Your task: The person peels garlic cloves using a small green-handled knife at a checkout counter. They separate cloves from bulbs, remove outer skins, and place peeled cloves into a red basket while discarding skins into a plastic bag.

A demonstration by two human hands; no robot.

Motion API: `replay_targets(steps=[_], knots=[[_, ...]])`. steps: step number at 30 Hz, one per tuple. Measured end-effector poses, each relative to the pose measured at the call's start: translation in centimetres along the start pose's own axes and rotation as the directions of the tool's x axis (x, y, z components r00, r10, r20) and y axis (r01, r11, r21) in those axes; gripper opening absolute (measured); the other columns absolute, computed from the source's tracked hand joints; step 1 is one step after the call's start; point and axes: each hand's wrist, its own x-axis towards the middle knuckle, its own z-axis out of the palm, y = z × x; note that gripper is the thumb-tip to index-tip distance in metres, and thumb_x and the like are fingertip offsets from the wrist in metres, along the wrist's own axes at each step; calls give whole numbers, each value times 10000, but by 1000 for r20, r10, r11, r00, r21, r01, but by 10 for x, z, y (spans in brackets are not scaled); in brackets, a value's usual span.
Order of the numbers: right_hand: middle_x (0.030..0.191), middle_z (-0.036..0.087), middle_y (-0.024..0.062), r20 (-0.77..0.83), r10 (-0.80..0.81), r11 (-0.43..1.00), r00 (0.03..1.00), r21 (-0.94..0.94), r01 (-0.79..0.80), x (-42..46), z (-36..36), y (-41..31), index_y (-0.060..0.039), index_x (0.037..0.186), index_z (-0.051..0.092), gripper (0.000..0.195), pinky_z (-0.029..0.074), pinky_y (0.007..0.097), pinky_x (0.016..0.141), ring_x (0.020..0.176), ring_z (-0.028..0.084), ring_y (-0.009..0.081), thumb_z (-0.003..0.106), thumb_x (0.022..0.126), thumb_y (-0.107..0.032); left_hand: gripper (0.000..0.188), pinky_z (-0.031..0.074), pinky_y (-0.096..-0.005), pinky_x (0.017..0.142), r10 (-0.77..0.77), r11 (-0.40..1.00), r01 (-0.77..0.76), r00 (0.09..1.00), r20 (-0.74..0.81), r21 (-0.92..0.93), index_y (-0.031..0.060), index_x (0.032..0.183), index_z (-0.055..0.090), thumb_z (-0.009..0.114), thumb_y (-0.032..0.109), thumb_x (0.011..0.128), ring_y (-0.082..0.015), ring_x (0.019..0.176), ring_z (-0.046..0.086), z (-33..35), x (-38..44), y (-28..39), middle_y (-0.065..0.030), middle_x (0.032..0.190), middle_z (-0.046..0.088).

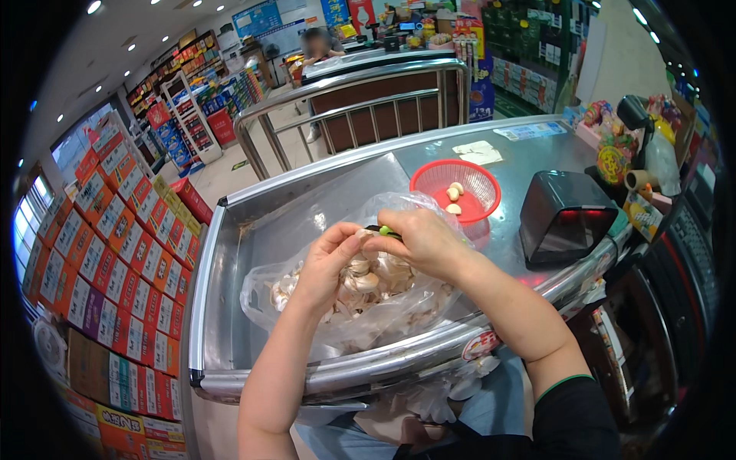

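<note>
My left hand (pixel 330 259) pinches a garlic clove (pixel 364 233) between thumb and fingertips. Against the clove, my right hand (pixel 422 238) grips a small knife with a green handle (pixel 389 231) and a dark blade. Both hands are above an open clear plastic bag (pixel 368 336) that holds garlic bulbs, cloves and loose skins (pixel 359 282). Beyond my right hand stands a red plastic colander (pixel 495 201) with several peeled garlic cloves (pixel 453 193) inside. The palm sides of both hands are mostly hidden.
The metal checkout counter (pixel 523 149) carries a dark barcode scanner (pixel 566 213) at right, with candy displays (pixel 615 158) behind it. A steel railing (pixel 345 80) runs beyond the counter. Stacked cartons (pixel 109 247) stand at left. Another person (pixel 320 49) is at a far counter.
</note>
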Motion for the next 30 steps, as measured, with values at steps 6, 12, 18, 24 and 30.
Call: replay_targets(steps=[6, 12, 18, 24, 30], knots=[[632, 595, 179, 55, 16, 1000, 998, 14, -17, 0, -1, -1, -44, 777, 575, 439, 438, 471, 539, 624, 586, 395, 594, 836, -478, 194, 467, -249, 799, -7, 1000, 7, 1000, 14, -25, 41, 1050, 578, 555, 196, 935, -96, 906, 579, -1, 0, -2, -26, 966, 620], [637, 600, 172, 43, -12, 999, 999, -32, 14, -1, 4, 1, -50, 770, 572, 449, 442, 463, 534, 624, 590, 386, 575, 843, -493, 188, 469, -248, 799, 1, 999, -1, 1000, 7, -45, 40, 1053, 578, 549, 187, 939, -95, 908, 580, -2, -2, -4, -28, 972, 620], [668, 616, 162, 25, -17, 997, 1000, -80, 19, -2, 4, -2, -42, 755, 557, 444, 443, 457, 532, 634, 597, 368, 560, 858, -474, 174, 479, -249, 788, -2, 997, 0, 1000, -24, -73, 46, 1055, 578, 543, 172, 940, -94, 903, 583, 1, -1, -5, -26, 968, 620], [634, 615, 144, -14, -64, 988, 998, -141, 61, -2, 3, -3, -49, 719, 561, 444, 449, 435, 501, 595, 596, 353, 562, 857, -471, 171, 488, -250, 777, 2, 998, -5, 999, -55, -56, 50, 1052, 578, 543, 175, 939, -95, 889, 588, 2, -2, -6, -26, 964, 620], [589, 602, 133, -48, -93, 974, 995, -212, 81, -2, 3, -6, -62, 679, 564, 449, 453, 426, 481, 550, 593, 333, 561, 855, -476, 186, 503, -259, 749, -31, 992, 25, 998, -52, -121, 53, 1049, 570, 549, 198, 935, -108, 870, 603, 7, -3, -3, -31, 950, 622]])
